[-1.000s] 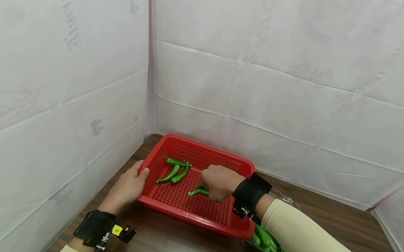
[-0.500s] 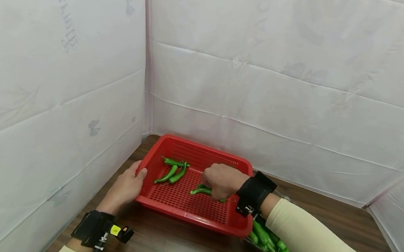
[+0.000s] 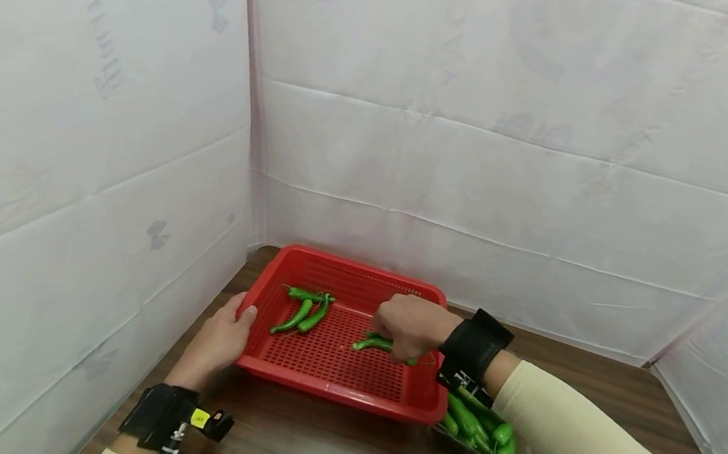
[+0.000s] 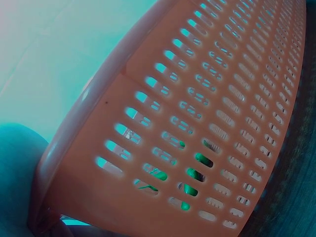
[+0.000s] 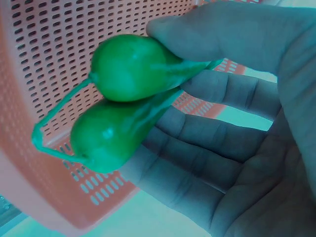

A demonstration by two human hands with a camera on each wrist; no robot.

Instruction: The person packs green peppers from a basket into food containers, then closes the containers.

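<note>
Right hand (image 3: 408, 326) pinches two peppers (image 5: 131, 101) just over the basket (image 3: 329, 384) floor, thumb on top and fingers underneath. Loose grip like that, one could slip out and roll. Left hand (image 3: 216, 341) holds the basket's left rim; if it lets go, the basket might slide on the table (image 3: 330, 443).

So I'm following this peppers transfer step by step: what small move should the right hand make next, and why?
Probably open the fingers and let go. The right hand holds two green chilli peppers low over the red perforated plastic basket, which the left hand steadies by its rim beside three loose green peppers.
</note>
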